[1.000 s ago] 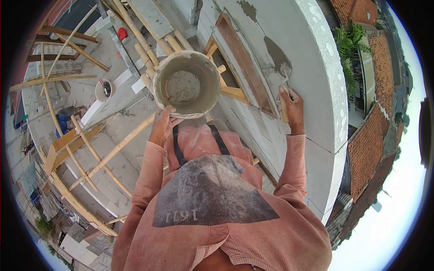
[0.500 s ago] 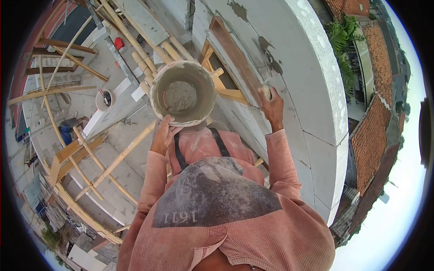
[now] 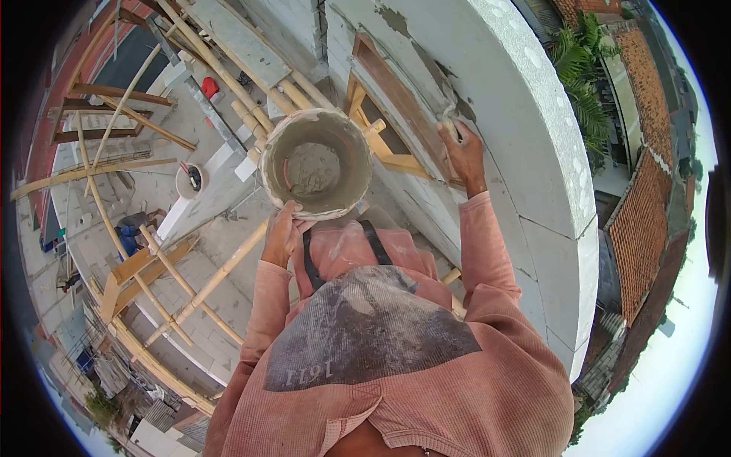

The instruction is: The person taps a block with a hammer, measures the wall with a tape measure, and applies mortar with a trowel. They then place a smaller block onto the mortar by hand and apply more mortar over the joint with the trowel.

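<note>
- At the near edge of the round bucket (image 3: 352, 161), the left hand (image 3: 282, 234) grasps the rim, thumb on top; grey, lumpy mortar (image 3: 312, 169) lies in the bottom of the bucket.
- To the right of that grip, the right hand (image 3: 466, 154) is closed around the handle of a small trowel (image 3: 451, 108), its blade pointing away from the wearer, over the wall; whether it touches is too small to tell.
- Under the right hand, a wall (image 3: 525, 183) of large, pale grey blocks curves away, thin joint lines crossing it; dark, uneven patches (image 3: 436, 68) mark its face beyond the trowel.
- Just left of the right hand, a long brown wooden strip (image 3: 400, 95) lines a recess in the wall.
- Beyond and left of the bucket, bamboo poles (image 3: 217, 67) run in a bundle.
- Further left of the left hand, well apart, a white bucket (image 3: 183, 183) holds tools, and past it is a person (image 3: 135, 234) partly in blue, small and blurred.
- Far right of the right hand, outside the wall, are green fronds (image 3: 580, 82), orange tiled roofs (image 3: 638, 247) and pale sky.
</note>
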